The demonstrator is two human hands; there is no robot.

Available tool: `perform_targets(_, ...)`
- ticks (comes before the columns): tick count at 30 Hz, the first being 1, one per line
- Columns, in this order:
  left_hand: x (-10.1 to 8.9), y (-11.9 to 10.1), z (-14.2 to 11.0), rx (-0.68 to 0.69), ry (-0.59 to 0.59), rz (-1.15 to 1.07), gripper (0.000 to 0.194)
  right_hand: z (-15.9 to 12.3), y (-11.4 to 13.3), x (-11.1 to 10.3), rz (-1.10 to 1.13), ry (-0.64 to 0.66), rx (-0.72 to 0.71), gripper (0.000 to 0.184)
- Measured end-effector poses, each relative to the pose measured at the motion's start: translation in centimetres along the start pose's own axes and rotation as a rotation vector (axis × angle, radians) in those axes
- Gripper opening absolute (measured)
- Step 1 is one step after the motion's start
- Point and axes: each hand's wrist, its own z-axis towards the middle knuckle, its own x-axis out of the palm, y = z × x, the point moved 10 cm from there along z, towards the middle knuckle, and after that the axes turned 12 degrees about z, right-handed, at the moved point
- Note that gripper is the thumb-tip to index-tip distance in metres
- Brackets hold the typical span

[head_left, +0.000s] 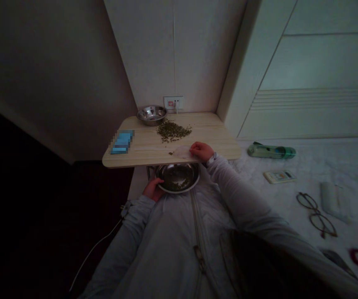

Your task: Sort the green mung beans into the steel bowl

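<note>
My left hand [153, 189] grips the rim of a steel bowl [194, 182] from its left side. The bowl sits just below the table's front edge, in front of my lap, with some small green-brown grains [183, 184] on its bottom. Over the front right part of the wooden folding-style table [141, 145], my right hand [201, 151] pinches a thin, translucent whitish piece [182, 152], too faint to name exactly. A few grains [170, 153] lie just left of that piece. Behind it, a loose pile of the same grains [172, 130] spreads across the tabletop.
A second steel bowl [152, 115] stands at the table's back left, and a blurred blue item [122, 141] lies at its left. A socket [173, 102] is on the wall. On the bed to the right are a green case [271, 150], a phone [279, 177] and glasses [317, 214].
</note>
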Motion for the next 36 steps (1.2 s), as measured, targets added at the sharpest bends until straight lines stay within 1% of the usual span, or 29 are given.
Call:
perform_targets(4,0.0,0.0,-0.2,-0.012,-0.011,0.009,0.036,-0.1,0.1,-0.7,-0.105,-0.078,0.013,0.019)
perform_targets(12,0.0,-0.1,-0.3,0.001,-0.018,0.002,0.025,-0.4,0.8,-2.0,-0.188,-0.223,-0.023,0.017)
perform_targets(17,-0.4,0.1,-0.2,-0.013,-0.049,0.022,0.023,-0.6,1.3,-2.4,-0.236,-0.269,-0.037,0.016)
perform_targets(22,-0.2,0.0,-0.3,-0.003,-0.031,0.022,0.027,-1.1,2.3,-3.0,-0.318,-0.352,-0.036,0.014)
perform_targets(28,-0.1,0.1,-0.2,-0.002,-0.015,0.031,0.035,-0.1,2.3,-3.8,-0.377,-0.369,-0.029,0.009)
perform_targets(36,0.1,0.1,-0.3,-0.011,-0.015,-0.006,0.037,2.0,1.6,-5.8,-0.435,-0.371,-0.009,0.006)
